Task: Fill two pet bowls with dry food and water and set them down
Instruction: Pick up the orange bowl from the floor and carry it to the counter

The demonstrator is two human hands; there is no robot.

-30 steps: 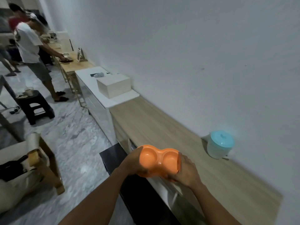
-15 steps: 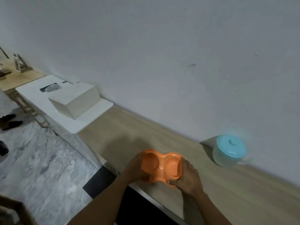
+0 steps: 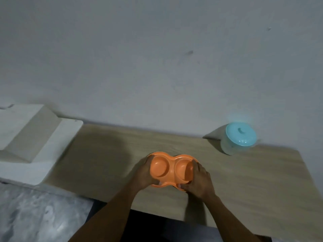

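Currently my left hand [image 3: 143,173] and right hand [image 3: 201,180] grip the orange double bowl [image 3: 172,169] by its ends; seems light, stiff plastic.

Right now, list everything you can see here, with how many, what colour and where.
bowl: one, orange, two empty wells, front middle of the counter, held at both ends.
container: one, clear with teal lid, on the counter by the wall, right of the bowl.
counter: one, light wood, along the wall.
box: one, white, on the top, far left.
top: one, white, at the counter's left end.
wall: one, grey-white, behind everything.
floor: one, grey marbled, lower left.
left hand: one, grip on the bowl's left end.
right hand: one, grip on the bowl's right end.
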